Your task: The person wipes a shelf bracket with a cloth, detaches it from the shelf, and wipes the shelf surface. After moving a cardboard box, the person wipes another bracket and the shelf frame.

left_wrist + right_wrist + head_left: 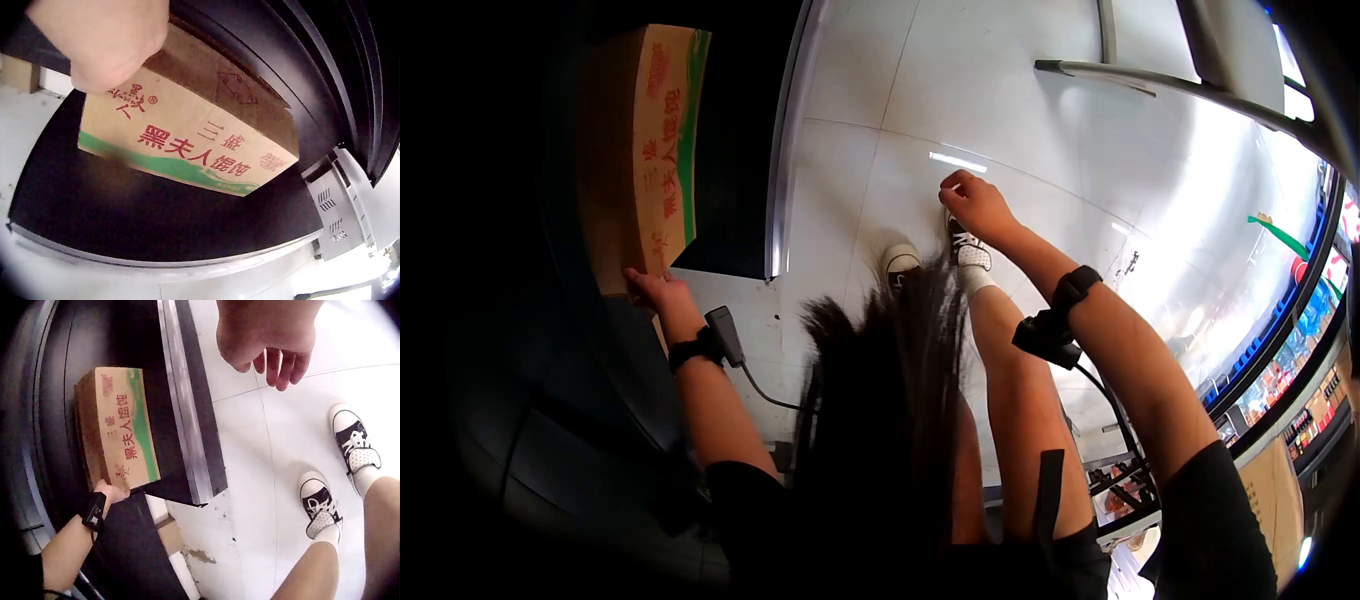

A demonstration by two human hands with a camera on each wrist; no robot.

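Observation:
A cardboard box [206,140] with red Chinese lettering and a green band lies on a black shelf [178,394]. My left hand [662,295] grips the box's near end, at the corner; in the left wrist view the hand [106,44] overlaps the box's upper edge, and its fingertips are hidden there. My right hand [980,208] hangs over the floor, away from the box, its fingers loosely curled. Nothing shows in the right hand [272,337] in the right wrist view.
A metal strip [181,406] edges the black shelf. Pale tiled floor [850,90] lies beside it, with my sneakers [900,262] on it. A metal-legged stand [1170,85] is at upper right; stocked shelves [1305,330] line the right side. Another cardboard box [169,536] sits low by the shelf.

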